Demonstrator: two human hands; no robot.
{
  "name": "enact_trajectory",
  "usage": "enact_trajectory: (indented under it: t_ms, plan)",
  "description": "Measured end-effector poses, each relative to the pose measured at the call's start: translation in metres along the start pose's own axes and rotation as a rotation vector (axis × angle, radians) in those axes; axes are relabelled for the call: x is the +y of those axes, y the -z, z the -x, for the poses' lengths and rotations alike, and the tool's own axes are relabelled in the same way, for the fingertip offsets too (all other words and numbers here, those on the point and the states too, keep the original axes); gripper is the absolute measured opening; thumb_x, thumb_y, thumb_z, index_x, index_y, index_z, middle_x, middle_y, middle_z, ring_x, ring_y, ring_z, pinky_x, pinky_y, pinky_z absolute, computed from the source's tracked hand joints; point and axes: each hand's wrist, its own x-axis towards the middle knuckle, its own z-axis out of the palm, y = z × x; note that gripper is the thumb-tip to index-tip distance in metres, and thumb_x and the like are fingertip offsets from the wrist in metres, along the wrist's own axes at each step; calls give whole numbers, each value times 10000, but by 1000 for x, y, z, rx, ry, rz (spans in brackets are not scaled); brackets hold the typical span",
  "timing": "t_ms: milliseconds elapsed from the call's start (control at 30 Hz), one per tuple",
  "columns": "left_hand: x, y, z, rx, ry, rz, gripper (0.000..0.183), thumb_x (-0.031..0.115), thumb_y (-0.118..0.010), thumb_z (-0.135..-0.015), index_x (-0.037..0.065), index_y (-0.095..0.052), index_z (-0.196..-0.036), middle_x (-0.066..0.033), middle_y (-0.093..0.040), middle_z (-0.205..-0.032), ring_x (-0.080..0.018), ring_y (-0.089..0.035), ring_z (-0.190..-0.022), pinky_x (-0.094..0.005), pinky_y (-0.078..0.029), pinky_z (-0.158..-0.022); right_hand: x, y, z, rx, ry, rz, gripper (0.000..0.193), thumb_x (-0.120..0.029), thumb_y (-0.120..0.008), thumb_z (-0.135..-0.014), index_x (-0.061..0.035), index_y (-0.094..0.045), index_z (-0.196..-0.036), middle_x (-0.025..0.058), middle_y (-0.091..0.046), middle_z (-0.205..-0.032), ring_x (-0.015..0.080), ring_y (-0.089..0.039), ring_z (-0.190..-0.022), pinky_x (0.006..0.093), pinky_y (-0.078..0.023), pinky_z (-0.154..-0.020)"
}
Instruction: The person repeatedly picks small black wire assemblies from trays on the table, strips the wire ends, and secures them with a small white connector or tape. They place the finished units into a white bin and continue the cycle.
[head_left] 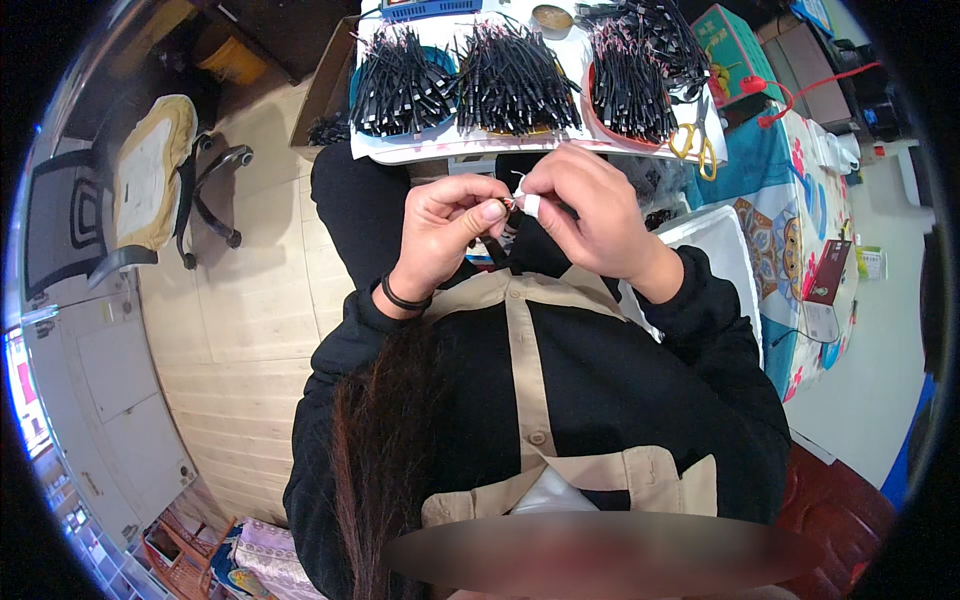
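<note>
Both of my hands meet in front of my chest, just short of the table's near edge. My left hand is closed, thumb and fingers pinching a thin black cable with reddish wire ends at its tip. In my right hand, a small white piece is pinched between thumb and fingers, right against those wire ends. Whether the piece is tape or a connector is too small to tell. Beyond my hands lie heaps of short black cables: a left heap, a middle heap and a right heap.
Yellow-handled scissors rest at the table's right front corner. A round tin and a blue basket stand at the back. A white box is at my right, beside a patterned cloth. An office chair stands left.
</note>
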Motion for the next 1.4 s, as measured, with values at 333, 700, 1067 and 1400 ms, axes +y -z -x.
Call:
enact_trajectory:
  t_ms: [333, 700, 1067, 1400]
  plan:
    - [6, -1, 2, -35, 126, 329, 150, 37, -639, -883, -45, -637, -1009, -77, -632, -800, -97, -536, -636, -210, -417, -557, 1, 5, 5, -40, -445, -654, 172, -63, -673, -857, 2, -628, -1009, 50, -622, -882, 129, -587, -809, 246, -468, -711]
    - [8, -13, 2, -223, 311, 707, 183, 95, -623, -905, -43, -629, -1024, -83, -597, -752, -88, -470, -583, -214, -340, -521, -3, -4, -4, 121, 78, -340, 171, -6, -710, -753, 1, -623, -900, 104, -609, -865, 226, -588, -772, 302, -473, -687]
    - [44, -1, -2, -93, 137, -143, 152, 26, -646, -888, -50, -690, -1012, -71, -667, -835, -74, -573, -689, -211, -476, -616, 4, -6, -1, 41, -285, -791, 151, -32, -657, -847, 9, -618, -987, 66, -597, -946, 151, -573, -845, 265, -464, -739]
    - [99, -12, -61, -48, 188, -424, 160, 45, -637, -903, -55, -670, -1024, -56, -670, -856, -67, -588, -701, -202, -476, -629, 39, -3, -26, 184, -232, -630, 167, -109, -629, -895, 6, -613, -1014, 109, -634, -944, 193, -620, -873, 293, -491, -762]
